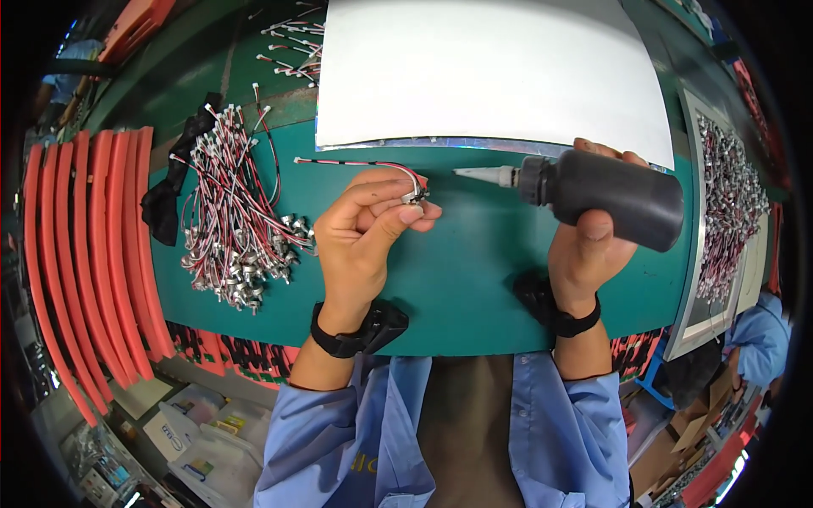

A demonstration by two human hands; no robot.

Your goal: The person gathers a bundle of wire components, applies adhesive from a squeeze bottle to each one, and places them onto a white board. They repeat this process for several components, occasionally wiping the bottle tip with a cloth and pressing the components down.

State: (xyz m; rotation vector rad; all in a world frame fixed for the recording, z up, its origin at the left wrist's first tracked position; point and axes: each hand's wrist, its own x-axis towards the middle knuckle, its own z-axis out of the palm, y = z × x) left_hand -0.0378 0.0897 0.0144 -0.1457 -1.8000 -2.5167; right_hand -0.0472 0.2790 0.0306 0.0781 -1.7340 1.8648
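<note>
Between the thumb and fingers of my left hand (360, 241) is a small metal potentiometer (414, 196). Its red, black and white wire lead (356, 162) runs out to the left and ends in a small white connector. My right hand (589, 254) is wrapped round a black squeeze bottle (618, 196), tilted on its side. The bottle's pale tapered nozzle (487, 175) points left toward the potentiometer, with a gap between them. Left of my left hand lies a pile of similar wired potentiometers (241, 220) on the green mat (457, 296).
A large white sheet (483, 76) covers the table's far side. Beyond the pile lies a black cloth (165, 203); red foam strips (93, 262) stand at the left. More wired parts fill a framed tray (694, 220) at right. Wire ends (296, 46) lie at the far left.
</note>
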